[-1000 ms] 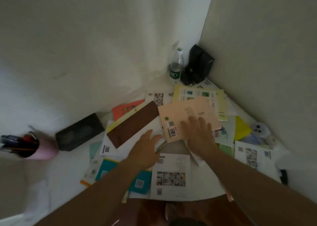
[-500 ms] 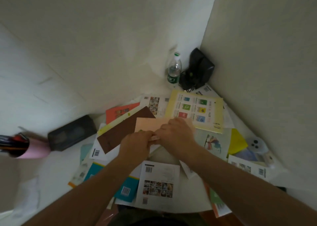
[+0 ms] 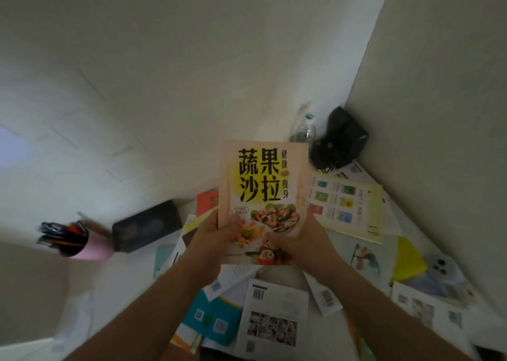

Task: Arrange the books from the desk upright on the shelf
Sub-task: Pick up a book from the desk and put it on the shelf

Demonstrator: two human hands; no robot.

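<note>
Here the desk (image 3: 277,278) is covered with flat books; above it, the left hand (image 3: 211,237) and right hand (image 3: 301,240) grip the salad book (image 3: 263,190) upright. The shelf is probably outside view; carrying there comes next.

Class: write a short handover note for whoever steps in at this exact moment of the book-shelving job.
Left hand and right hand both grip the salad cookbook by its lower edge, held upright above the desk, cover facing you.
Other books lie flat and overlapping on the desk.
No shelf is in view.
Done: one book picked up.
Left: shelve it upright, then the rest.
</note>
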